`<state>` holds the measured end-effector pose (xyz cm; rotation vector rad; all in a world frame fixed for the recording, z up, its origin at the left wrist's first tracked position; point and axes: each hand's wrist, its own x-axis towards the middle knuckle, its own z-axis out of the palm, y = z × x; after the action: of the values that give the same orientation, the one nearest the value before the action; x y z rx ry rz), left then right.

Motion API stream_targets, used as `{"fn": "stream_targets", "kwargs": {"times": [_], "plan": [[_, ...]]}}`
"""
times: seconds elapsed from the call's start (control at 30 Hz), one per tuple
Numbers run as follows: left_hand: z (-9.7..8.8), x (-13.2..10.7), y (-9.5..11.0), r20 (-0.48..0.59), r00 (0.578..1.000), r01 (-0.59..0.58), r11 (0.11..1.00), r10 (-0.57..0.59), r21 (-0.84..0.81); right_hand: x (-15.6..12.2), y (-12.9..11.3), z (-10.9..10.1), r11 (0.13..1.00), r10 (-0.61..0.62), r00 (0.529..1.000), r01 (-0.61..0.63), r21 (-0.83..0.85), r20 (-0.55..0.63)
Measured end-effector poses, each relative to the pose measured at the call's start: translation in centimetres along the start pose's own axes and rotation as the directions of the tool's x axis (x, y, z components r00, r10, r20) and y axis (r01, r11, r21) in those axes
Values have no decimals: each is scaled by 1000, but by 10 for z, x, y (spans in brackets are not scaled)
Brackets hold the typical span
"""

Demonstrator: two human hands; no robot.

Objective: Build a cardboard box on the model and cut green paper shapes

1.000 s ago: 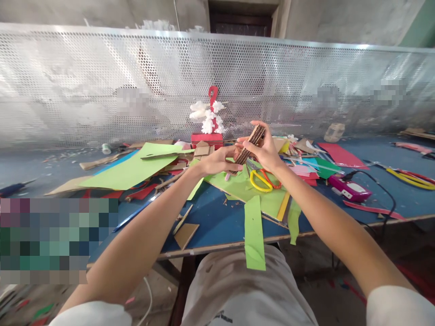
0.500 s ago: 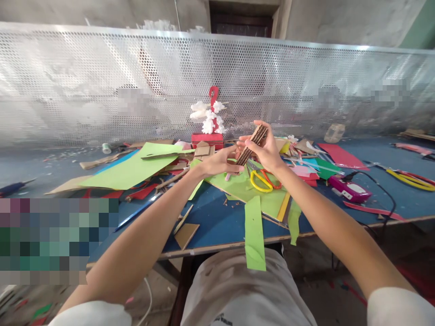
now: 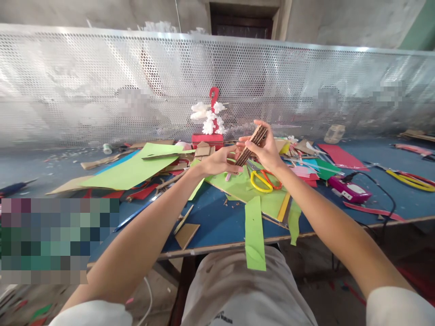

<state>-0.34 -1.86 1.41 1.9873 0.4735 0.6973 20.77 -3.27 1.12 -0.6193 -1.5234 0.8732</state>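
Note:
A narrow block of stacked corrugated cardboard (image 3: 252, 144) is tilted between my hands above the table, its ridged edge showing. My right hand (image 3: 268, 147) grips its upper end, with the thumb across the near face. At the lower end, my left hand (image 3: 222, 161) holds it between thumb and fingers; some of those fingers are hidden behind the block. Just below lie scissors (image 3: 261, 181) with yellow and orange handles, resting on green paper (image 3: 234, 186). Behind my hands stands a red stand (image 3: 208, 140) with a curled red upright and white flower-like pieces (image 3: 212, 121).
Light green sheets (image 3: 136, 167) and cardboard scraps cover the left side. A green strip (image 3: 254, 233) hangs over the front edge. To the right are a purple device (image 3: 350, 189) with a black cord, red paper (image 3: 343, 155) and yellow-and-red-handled pliers (image 3: 409, 179). A perforated metal screen (image 3: 288, 81) runs behind.
Both hands keep their hold on the cardboard block, which has tilted very slightly. Nothing else has visibly moved, apart from a slight camera shift.

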Motion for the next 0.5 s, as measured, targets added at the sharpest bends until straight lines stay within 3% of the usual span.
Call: {"fn": "stream_targets", "kwargs": {"times": [0.5], "plan": [[-2,-1,-3,-15,999,31,999,-32,-33,2,6,-2,996,-82,996,81,45,25]]}}
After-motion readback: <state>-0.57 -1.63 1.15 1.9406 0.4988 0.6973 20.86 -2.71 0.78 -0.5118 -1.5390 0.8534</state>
